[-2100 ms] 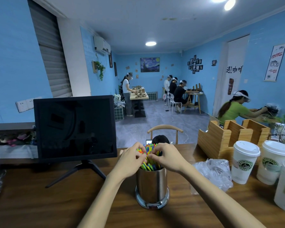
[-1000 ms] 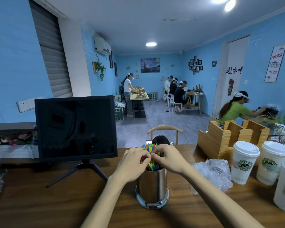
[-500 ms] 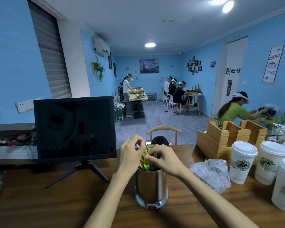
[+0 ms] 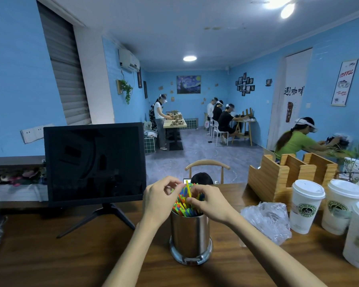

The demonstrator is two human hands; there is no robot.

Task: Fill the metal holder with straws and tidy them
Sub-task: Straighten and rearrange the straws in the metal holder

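Observation:
A shiny metal holder (image 4: 190, 237) stands upright on the wooden table (image 4: 71, 255), packed with colourful straws (image 4: 182, 208). My left hand (image 4: 160, 199) curls around the bundle's left side, fingertips touching the straw tops. My right hand (image 4: 209, 204) is on the right side and pinches a single yellow straw (image 4: 188, 189) that sticks up above the others. Both hands hide much of the bundle.
A dark monitor (image 4: 93, 164) on a tripod foot stands to the left. A crumpled clear plastic bag (image 4: 265, 220), several lidded paper cups (image 4: 305, 206) and a wooden organiser (image 4: 282, 177) are on the right. A chair back (image 4: 207, 164) shows behind the table's far edge.
Both hands have stayed at the straw tops, shifting their fingers. A yellow straw now stands raised above the bundle between my right fingers.

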